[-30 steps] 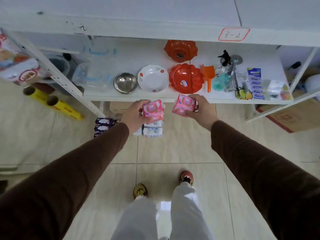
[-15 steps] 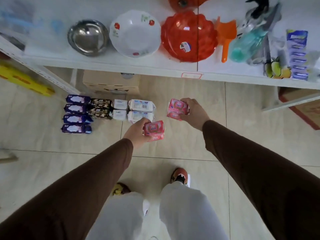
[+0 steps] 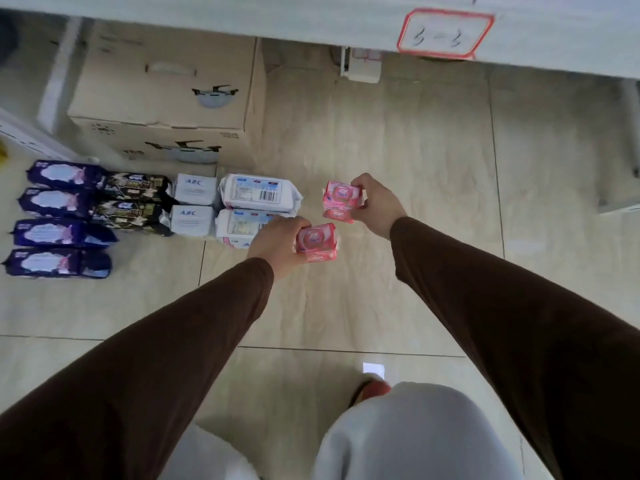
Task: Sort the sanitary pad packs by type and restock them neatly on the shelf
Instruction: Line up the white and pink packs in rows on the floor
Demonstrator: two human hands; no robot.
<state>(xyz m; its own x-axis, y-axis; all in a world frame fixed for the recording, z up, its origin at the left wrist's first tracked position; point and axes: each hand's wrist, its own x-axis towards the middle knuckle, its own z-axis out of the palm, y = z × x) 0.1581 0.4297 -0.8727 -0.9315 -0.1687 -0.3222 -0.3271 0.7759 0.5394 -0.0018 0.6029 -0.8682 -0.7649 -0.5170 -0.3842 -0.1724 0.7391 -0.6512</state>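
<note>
My left hand (image 3: 277,242) grips a stack of pink pad packs (image 3: 317,242) low over the floor tiles, just right of the sorted rows. My right hand (image 3: 377,206) holds a second stack of pink packs (image 3: 341,200) a little farther back. On the floor to the left lie two long white packs (image 3: 259,194), two small white ABC packs (image 3: 193,206), two black packs (image 3: 133,199) and several dark blue packs (image 3: 59,218), lined up by type. The white shelf edge (image 3: 242,20) runs across the top of the view.
A cardboard box (image 3: 166,98) with a pot picture stands under the shelf behind the rows. A red-framed label (image 3: 445,34) is stuck on the shelf edge. My knees in light trousers (image 3: 408,431) fill the bottom of the view.
The view has dropped from the dish shelf to floor level. Both hands have gone down with their pink packs toward the tiles right of the white packs.
</note>
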